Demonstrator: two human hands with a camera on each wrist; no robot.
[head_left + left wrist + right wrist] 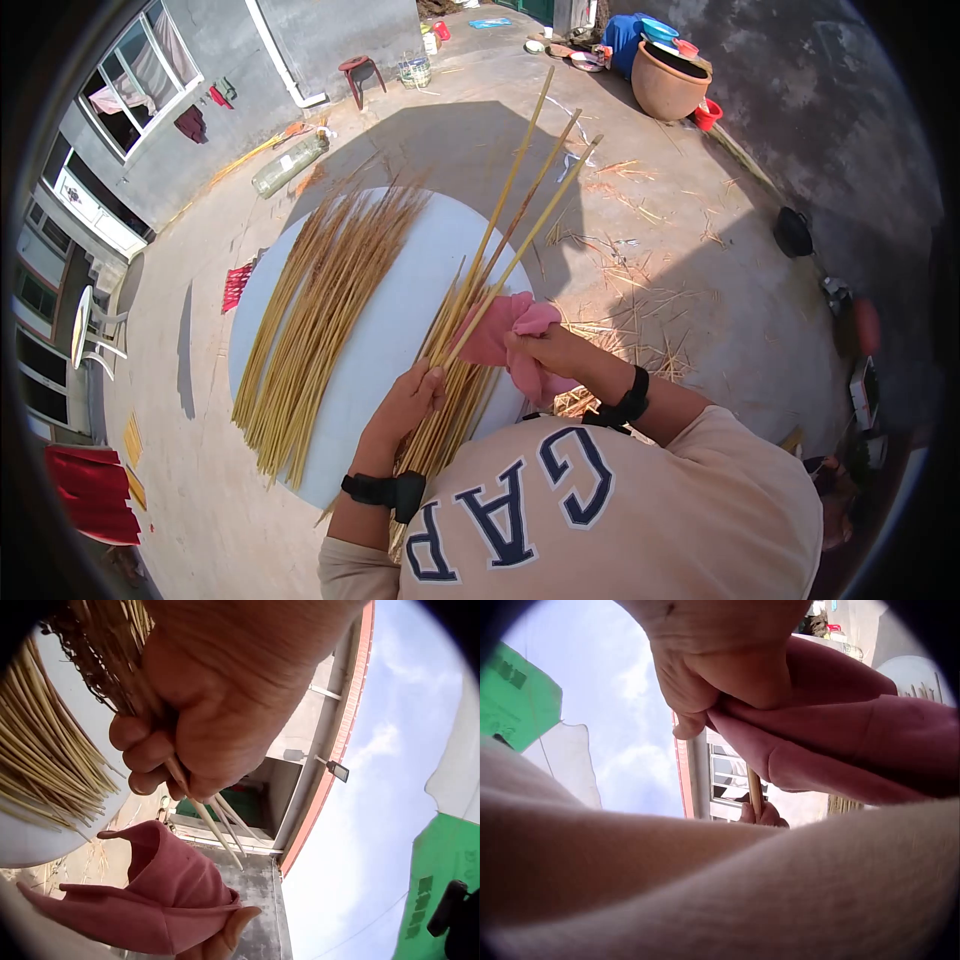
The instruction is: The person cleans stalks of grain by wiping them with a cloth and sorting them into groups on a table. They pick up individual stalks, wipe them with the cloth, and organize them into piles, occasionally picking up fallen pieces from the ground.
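Note:
My left hand (408, 395) grips a few long tan stalks (522, 172) near their lower part; in the left wrist view its fingers (148, 754) are curled round them. My right hand (548, 350) holds a pink cloth (490, 333), which lies beside and partly behind the stalks. In the right wrist view the cloth (840, 742) hangs from the right hand (727, 660). Under the left hand more loose stalks (452, 410) rest on the white round table (375, 375). A wide layer of stalks with brown feathery tops (320, 310) lies on the table's left part.
Stalk scraps (640, 290) litter the ground right of the table. A clay pot (672, 85) and basins stand at the back right, a brown stool (362, 75) by the back wall. At the left are a white chair (95, 330) and a red cloth (90, 490).

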